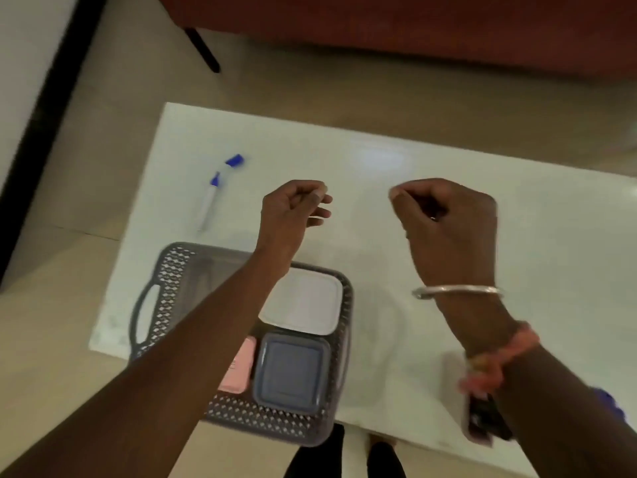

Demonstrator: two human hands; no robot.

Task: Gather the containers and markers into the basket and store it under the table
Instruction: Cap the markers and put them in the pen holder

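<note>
Hovering left hand (293, 208): held above the middle of the table (379, 160), fingers loosely curled, thumb close to the fingertips, nothing visible in it.
Right hand (448, 222): held level with the left and well apart from it, to the right, fingers curled loosely inward, holding nothing that shows; a bangle and a pink band sit on the wrist.
Basket (165, 291): grey and perforated, at the near left corner of the table, its near end jutting past the table edge.
Containers: a white-lidded box (303, 301) and a blue-grey box (291, 370) lie in the right half of the basket; a pink thing (241, 370) beside them is partly hidden by the left forearm.
Marker (213, 194): white with a blue cap, lying on the far left of the table, apart from the basket; blurred.
Dark thing (482, 419): near right, under the right forearm, too blurred to name.
Likely step: fetching the marker.
Doing it well: use the left hand, which is closer; pinch the barrel at its middle so it cannot roll on the glossy top; lay it in the left half of the basket; avoid pressing down on the overhanging end, which could tip.
</note>
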